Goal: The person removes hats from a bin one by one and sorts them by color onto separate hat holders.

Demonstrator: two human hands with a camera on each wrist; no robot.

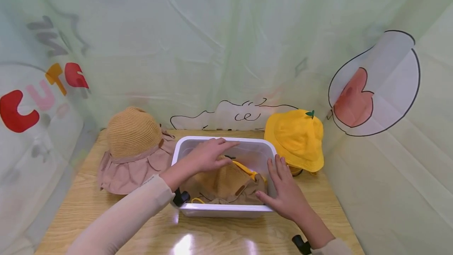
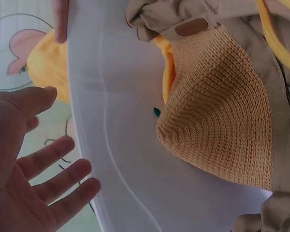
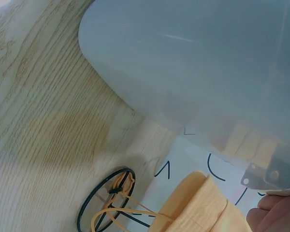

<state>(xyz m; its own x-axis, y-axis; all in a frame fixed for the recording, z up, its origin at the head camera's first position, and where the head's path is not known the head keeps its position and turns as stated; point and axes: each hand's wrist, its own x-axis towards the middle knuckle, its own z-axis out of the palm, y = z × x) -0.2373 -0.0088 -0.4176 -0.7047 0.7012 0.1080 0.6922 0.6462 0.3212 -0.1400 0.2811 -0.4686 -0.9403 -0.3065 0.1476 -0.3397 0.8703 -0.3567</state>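
Note:
A white plastic bin (image 1: 226,207) stands on the wooden table. Inside it lies a woven straw sun hat (image 2: 217,116) with a brown fabric brim, and part of a yellow hat (image 1: 244,167) shows beside and beneath it. My left hand (image 1: 214,154) hovers over the bin's back half, fingers extended and holding nothing; the left wrist view shows it apart from the straw hat. On the bin's right rim rests my right hand (image 1: 284,190), its fingers fairly straight and its thumb toward the front. Only a few fingertips (image 3: 275,212) show in the right wrist view.
Left of the bin sits another straw sun hat (image 1: 134,133) with a pinkish-brown fabric brim. A yellow bucket hat (image 1: 297,139) with a green sprout is behind on the right, above a black wire stand base (image 3: 82,212). Printed curtains (image 1: 219,58) enclose the table (image 1: 85,211).

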